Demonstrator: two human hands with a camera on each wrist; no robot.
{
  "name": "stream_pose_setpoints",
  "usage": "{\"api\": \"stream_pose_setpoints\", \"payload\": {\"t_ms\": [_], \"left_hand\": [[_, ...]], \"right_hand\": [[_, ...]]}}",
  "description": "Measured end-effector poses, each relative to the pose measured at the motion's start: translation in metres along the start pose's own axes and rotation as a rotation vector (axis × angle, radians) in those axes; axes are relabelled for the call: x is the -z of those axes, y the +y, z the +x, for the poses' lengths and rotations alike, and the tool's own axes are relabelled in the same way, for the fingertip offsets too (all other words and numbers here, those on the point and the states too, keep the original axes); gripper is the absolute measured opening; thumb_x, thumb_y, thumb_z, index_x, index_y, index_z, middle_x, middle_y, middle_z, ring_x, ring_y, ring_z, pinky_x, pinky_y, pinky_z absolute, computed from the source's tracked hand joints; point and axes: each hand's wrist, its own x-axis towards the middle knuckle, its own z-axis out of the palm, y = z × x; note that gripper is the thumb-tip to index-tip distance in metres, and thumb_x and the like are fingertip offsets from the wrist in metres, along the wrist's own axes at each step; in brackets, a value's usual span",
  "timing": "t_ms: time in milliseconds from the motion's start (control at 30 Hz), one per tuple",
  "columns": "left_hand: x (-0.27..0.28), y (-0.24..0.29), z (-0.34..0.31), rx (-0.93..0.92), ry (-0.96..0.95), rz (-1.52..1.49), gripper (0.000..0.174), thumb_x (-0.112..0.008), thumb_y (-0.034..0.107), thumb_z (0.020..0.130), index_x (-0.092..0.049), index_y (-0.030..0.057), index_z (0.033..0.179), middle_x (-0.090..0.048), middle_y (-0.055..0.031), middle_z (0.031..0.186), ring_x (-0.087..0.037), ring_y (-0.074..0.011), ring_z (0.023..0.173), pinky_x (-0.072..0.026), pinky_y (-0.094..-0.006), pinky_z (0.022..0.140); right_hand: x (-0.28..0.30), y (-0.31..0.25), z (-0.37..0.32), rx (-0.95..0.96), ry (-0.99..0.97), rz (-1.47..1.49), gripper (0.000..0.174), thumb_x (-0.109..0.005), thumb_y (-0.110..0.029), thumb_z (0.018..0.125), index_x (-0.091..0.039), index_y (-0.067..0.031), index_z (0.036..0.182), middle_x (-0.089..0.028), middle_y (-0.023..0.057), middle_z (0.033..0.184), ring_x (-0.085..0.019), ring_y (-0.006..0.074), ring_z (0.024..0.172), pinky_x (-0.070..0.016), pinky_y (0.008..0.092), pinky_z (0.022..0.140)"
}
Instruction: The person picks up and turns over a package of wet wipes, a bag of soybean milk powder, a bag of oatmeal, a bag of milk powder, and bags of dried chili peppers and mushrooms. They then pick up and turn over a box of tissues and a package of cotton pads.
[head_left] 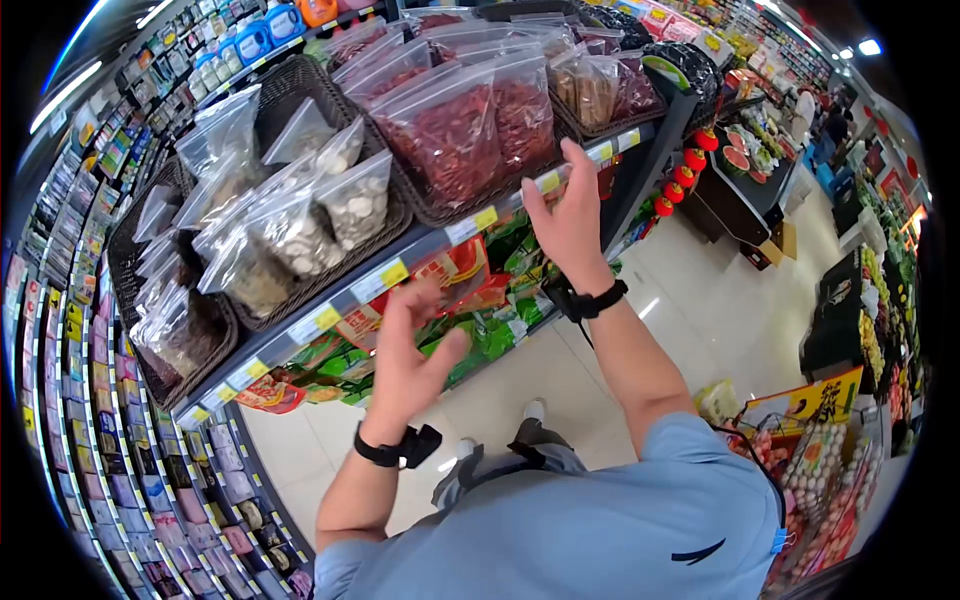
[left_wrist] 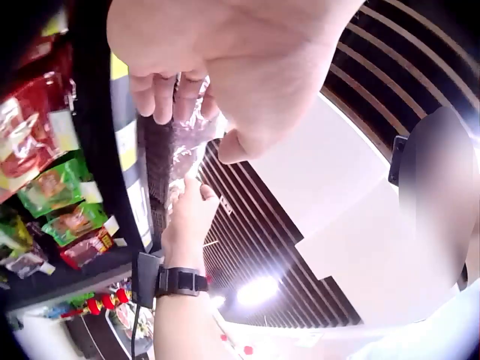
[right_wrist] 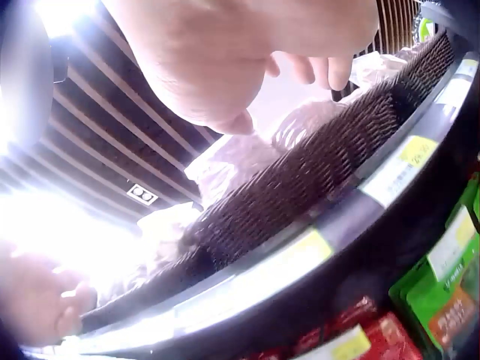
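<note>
In the head view my left hand (head_left: 408, 365) hovers in front of the shelf edge, fingers loosely bent, holding nothing. My right hand (head_left: 572, 220) is raised at the price-label strip (head_left: 462, 230), thumb and fingers apart, also holding nothing; whether it touches the strip I cannot tell. Behind it, zip bags of dark red dried pieces (head_left: 450, 140) fill a wicker basket (head_left: 425, 205). To the left, bags of pale slices (head_left: 300, 235) lie in another basket (head_left: 268, 318). The right wrist view has my right hand (right_wrist: 240, 52) above a basket's woven rim (right_wrist: 300, 180).
Red and green packets (head_left: 490, 335) hang below the shelf edge. Small packages line shelves (head_left: 130, 400) at the left. Red lanterns (head_left: 684, 176) hang at the shelf's right end. Netted goods (head_left: 815, 465) stand at the lower right, with tiled floor (head_left: 660, 340) between.
</note>
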Motion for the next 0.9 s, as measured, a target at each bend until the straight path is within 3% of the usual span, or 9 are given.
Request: {"api": "stream_pose_setpoints", "payload": {"t_ms": [67, 100, 233, 400, 600, 733, 800, 833, 900], "left_hand": [[-0.013, 0.021, 0.045, -0.082, 0.161, 0.077, 0.06, -0.071, 0.002, 0.087, -0.045, -0.0021, 0.142, -0.054, -0.0163, 0.139, -0.054, -0.027, 0.13, -0.0433, -0.0402, 0.111], [-0.017, 0.024, 0.063, -0.067, 0.203, 0.093, 0.066, -0.07, 0.003, 0.088, -0.04, -0.0035, 0.147, -0.051, -0.0176, 0.143, -0.051, -0.0289, 0.135, -0.0404, -0.0414, 0.114], [-0.033, 0.036, 0.116, -0.095, 0.309, 0.263, 0.077, -0.072, 0.004, 0.087, -0.032, -0.0033, 0.152, -0.044, -0.0202, 0.151, -0.05, -0.0304, 0.137, -0.0398, -0.042, 0.114], [-0.045, 0.038, 0.148, -0.017, 0.412, 0.164, 0.086, -0.075, 0.007, 0.086, -0.025, -0.0067, 0.154, -0.045, -0.025, 0.15, -0.051, -0.0323, 0.136, -0.0405, -0.0431, 0.113], [-0.055, 0.037, 0.159, 0.036, 0.49, 0.412, 0.081, -0.081, 0.016, 0.085, -0.036, -0.0088, 0.148, -0.059, -0.024, 0.136, -0.058, -0.0276, 0.127, -0.0432, -0.0391, 0.11], [-0.055, 0.036, 0.164, 0.031, 0.486, 0.355, 0.073, -0.084, 0.022, 0.084, -0.044, -0.0082, 0.137, -0.065, -0.0188, 0.128, -0.065, -0.0244, 0.113, -0.0499, -0.0365, 0.099], [-0.056, 0.037, 0.164, 0.025, 0.475, 0.314, 0.065, -0.084, 0.021, 0.084, -0.05, -0.0063, 0.132, -0.07, -0.0171, 0.117, -0.069, -0.0231, 0.103, -0.0533, -0.0353, 0.091], [-0.055, 0.037, 0.165, 0.026, 0.477, 0.313, 0.065, -0.084, 0.021, 0.084, -0.05, -0.0063, 0.132, -0.07, -0.0171, 0.117, -0.069, -0.0231, 0.103, -0.0533, -0.0353, 0.091], [-0.051, 0.037, 0.166, 0.109, 0.437, 0.385, 0.056, -0.083, 0.022, 0.084, -0.056, -0.0043, 0.126, -0.073, -0.0139, 0.101, -0.071, -0.0212, 0.09, -0.055, -0.0352, 0.083]], "right_hand": [[-0.005, 0.021, 0.026, 0.037, 0.032, -0.005, 0.073, -0.076, -0.022, 0.088, -0.039, 0.0091, 0.142, -0.05, 0.0295, 0.137, -0.049, 0.0456, 0.127, -0.0399, 0.0497, 0.11], [-0.007, 0.028, 0.037, 0.024, 0.016, -0.002, 0.075, -0.077, -0.024, 0.088, -0.038, 0.0092, 0.143, -0.049, 0.0302, 0.139, -0.049, 0.046, 0.128, -0.0395, 0.0499, 0.11], [-0.011, 0.052, 0.059, 0.055, -0.076, 0.029, 0.084, -0.08, -0.03, 0.085, -0.037, 0.0089, 0.146, -0.051, 0.0303, 0.139, -0.048, 0.045, 0.13, -0.0388, 0.0499, 0.111], [-0.005, 0.06, 0.065, 0.122, -0.184, -0.038, 0.092, -0.083, -0.037, 0.08, -0.038, 0.0057, 0.148, -0.059, 0.0243, 0.131, -0.055, 0.0408, 0.121, -0.0396, 0.0501, 0.106], [-0.002, 0.067, 0.074, 0.138, -0.223, -0.033, 0.096, -0.085, -0.04, 0.077, -0.038, 0.0034, 0.149, -0.064, 0.0201, 0.116, -0.059, 0.0364, 0.109, -0.042, 0.0483, 0.092], [0.0, 0.068, 0.079, 0.091, -0.318, -0.037, 0.096, -0.084, -0.042, 0.079, -0.038, 0.0058, 0.148, -0.059, 0.0255, 0.129, -0.057, 0.0402, 0.119, -0.0406, 0.0509, 0.1], [-0.002, 0.07, 0.081, 0.158, -0.255, -0.042, 0.09, -0.087, -0.042, 0.074, -0.047, 0.0036, 0.141, -0.063, 0.0179, 0.108, -0.06, 0.0357, 0.106, -0.0426, 0.048, 0.089], [-0.002, 0.072, 0.082, 0.16, -0.256, -0.042, 0.09, -0.087, -0.042, 0.074, -0.047, 0.0036, 0.141, -0.063, 0.0179, 0.108, -0.06, 0.0357, 0.106, -0.0426, 0.048, 0.089], [-0.004, 0.074, 0.084, 0.166, -0.282, -0.011, 0.078, -0.087, -0.043, 0.073, -0.055, 0.0029, 0.129, -0.063, 0.0175, 0.106, -0.06, 0.0368, 0.103, -0.0438, 0.0484, 0.087]]}}
